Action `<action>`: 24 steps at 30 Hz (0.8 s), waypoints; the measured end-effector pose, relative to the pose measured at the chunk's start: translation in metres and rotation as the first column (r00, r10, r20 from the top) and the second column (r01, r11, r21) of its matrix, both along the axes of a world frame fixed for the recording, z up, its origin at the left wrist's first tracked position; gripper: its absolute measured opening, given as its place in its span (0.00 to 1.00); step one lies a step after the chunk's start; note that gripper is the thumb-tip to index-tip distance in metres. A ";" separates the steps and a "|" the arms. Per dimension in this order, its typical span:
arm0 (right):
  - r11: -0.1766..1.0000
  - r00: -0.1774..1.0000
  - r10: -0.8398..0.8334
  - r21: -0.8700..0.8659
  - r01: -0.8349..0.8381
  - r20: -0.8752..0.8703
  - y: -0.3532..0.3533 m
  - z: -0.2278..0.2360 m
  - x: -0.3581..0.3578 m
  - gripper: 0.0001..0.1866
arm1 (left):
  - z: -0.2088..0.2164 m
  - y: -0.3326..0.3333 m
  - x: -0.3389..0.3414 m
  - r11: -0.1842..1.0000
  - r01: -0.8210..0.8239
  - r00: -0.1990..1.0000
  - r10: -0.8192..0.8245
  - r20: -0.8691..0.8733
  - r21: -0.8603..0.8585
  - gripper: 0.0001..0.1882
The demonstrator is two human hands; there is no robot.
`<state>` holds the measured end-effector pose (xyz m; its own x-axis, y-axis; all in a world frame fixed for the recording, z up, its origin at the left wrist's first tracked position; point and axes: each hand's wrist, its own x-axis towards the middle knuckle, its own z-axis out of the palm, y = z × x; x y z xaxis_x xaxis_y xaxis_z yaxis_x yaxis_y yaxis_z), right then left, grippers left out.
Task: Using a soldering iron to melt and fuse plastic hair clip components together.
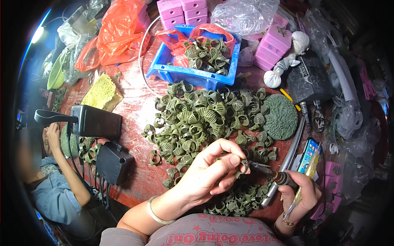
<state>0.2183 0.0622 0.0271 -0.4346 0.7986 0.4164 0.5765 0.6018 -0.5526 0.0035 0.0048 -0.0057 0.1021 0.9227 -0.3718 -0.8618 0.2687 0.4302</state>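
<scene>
"Ring [243,167] where?"

"Pinched between thumb and forefinger of the left hand [215,170], over the near part of the pile [201,117]."

"And the right hand [304,192]?"

"Clamped on a tool [281,178], thin tip [261,166] aimed left, close to the ring (touching or not, hard to tell). Also across those fingers, a slim yellow-and-silver stick [313,165], kind unclear."

"Around the work?"

"Pile spread over the red bench [137,166], more rings [207,53] in the blue crate [186,77] at the far side. Right of the pile, a round green pad [280,117]; beside the right hand, a phone [308,156]."

"Off to the left?"

"Yellow sponge [101,92], black boxes [100,123], another person's arm [70,175]."
</scene>
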 end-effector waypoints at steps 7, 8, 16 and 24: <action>1.000 0.999 0.003 0.010 -0.003 0.043 0.000 0.001 0.000 0.21 | 0.000 0.000 0.000 1.000 -0.002 1.000 0.002 0.011 0.006 0.02; 1.000 0.999 0.003 0.010 -0.004 0.039 0.000 0.000 0.000 0.21 | 0.000 0.000 0.000 1.000 -0.002 1.000 0.002 0.011 0.007 0.02; 1.000 0.999 0.010 0.009 -0.011 0.044 0.001 0.001 -0.001 0.21 | -0.001 0.000 0.000 1.000 -0.002 1.000 0.002 0.015 0.018 0.03; 1.000 0.999 -0.002 0.007 0.002 0.044 0.001 0.000 -0.001 0.21 | 0.000 0.000 0.000 1.000 -0.003 1.000 0.003 0.012 0.009 0.03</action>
